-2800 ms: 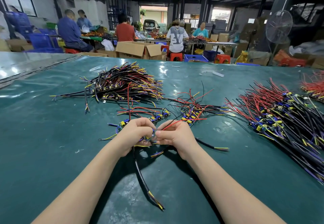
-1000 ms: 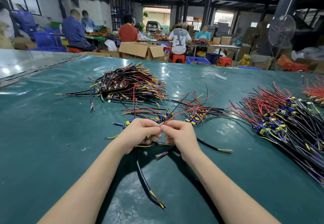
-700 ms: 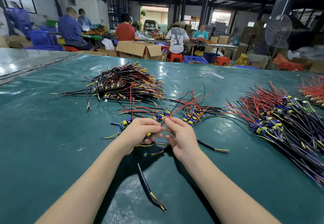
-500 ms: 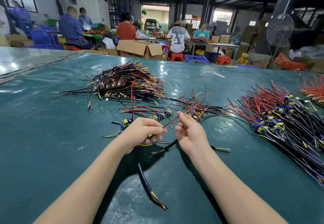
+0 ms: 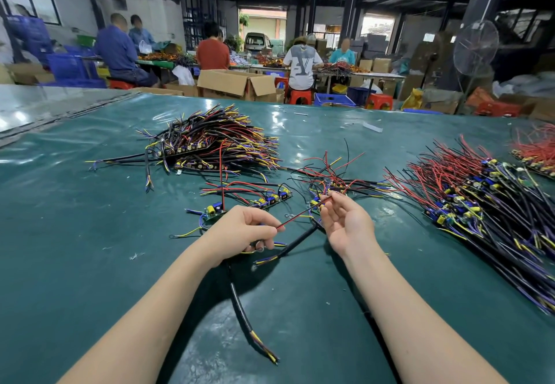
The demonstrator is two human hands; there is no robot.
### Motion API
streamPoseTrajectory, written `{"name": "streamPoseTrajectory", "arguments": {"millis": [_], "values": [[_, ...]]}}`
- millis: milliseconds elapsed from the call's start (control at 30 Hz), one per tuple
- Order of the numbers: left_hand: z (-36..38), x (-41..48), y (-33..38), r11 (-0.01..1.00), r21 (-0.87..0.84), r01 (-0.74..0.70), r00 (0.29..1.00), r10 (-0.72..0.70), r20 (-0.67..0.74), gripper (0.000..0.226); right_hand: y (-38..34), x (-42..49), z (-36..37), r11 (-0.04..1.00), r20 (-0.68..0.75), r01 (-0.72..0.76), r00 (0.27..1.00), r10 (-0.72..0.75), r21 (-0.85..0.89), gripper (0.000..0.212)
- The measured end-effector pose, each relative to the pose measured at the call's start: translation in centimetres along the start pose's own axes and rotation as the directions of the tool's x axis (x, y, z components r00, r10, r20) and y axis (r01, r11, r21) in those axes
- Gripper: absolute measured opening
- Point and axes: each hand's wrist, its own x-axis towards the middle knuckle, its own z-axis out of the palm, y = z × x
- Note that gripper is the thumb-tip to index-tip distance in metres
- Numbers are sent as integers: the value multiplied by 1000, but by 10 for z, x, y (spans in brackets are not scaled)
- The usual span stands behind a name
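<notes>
Red wire [image 5: 301, 213] pinched in right hand [image 5: 345, 226] grip, left hand [image 5: 241, 230] grip clenched round black cable [image 5: 240, 302]

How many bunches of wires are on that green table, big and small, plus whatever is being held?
Big heaps: 2, the left heap and the right heap.
Small clusters: 2, the left cluster and the right cluster.
Cut-off heap at the right edge: 1.
Red wire pinched between left hand and right hand: 1.
Total: 6.

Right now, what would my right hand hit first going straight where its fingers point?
Probably the small tangle of wired boards just beyond the right hand, which pinches the red wire; depth is unclear.
</notes>
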Motion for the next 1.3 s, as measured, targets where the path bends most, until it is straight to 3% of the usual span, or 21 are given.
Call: {"name": "streamPoseTrajectory", "arguments": {"millis": [233,367,467,600,700,867,967,1067,1200,1300], "values": [[-1,0,-3,998,-41,-45,996,48,75,26,-5,2,-3,991,-10,-97,995,99,96,24],[-3,0,-4,994,-106,-7,996,16,86,19,-6,5,-5,992,-36,-26,999,21,-126,22],[-6,2,-6,993,-114,-1,996,11,91,34,-6,6,-4,957,-60,85,993,-105,-276,22],[-4,0,-4,991,-124,-47,988,64,137,36,-9,5,-3,995,-41,-98,994,96,-26,25],[-4,-1,-4,985,-154,-77,984,100,145,38,-11,4,-3,963,-1,-240,970,242,122,29],[-4,1,-4,971,-238,-20,987,58,151,39,-10,9,-7,964,-17,-191,980,198,184,27],[-4,4,-8,970,-240,-37,992,65,113,39,-6,10,-6,996,-27,-77,997,79,42,32],[-5,6,-10,949,-314,-29,996,53,69,32,8,3,1,972,28,41,999,-36,-232,39],[-5,7,-11,944,-328,-35,997,58,60,23,27,-10,11,809,204,257,964,-172,-529,39],[-4,7,-11,938,-342,-58,996,78,46,17,33,-16,10,668,339,352,928,-156,-656,31]]}}
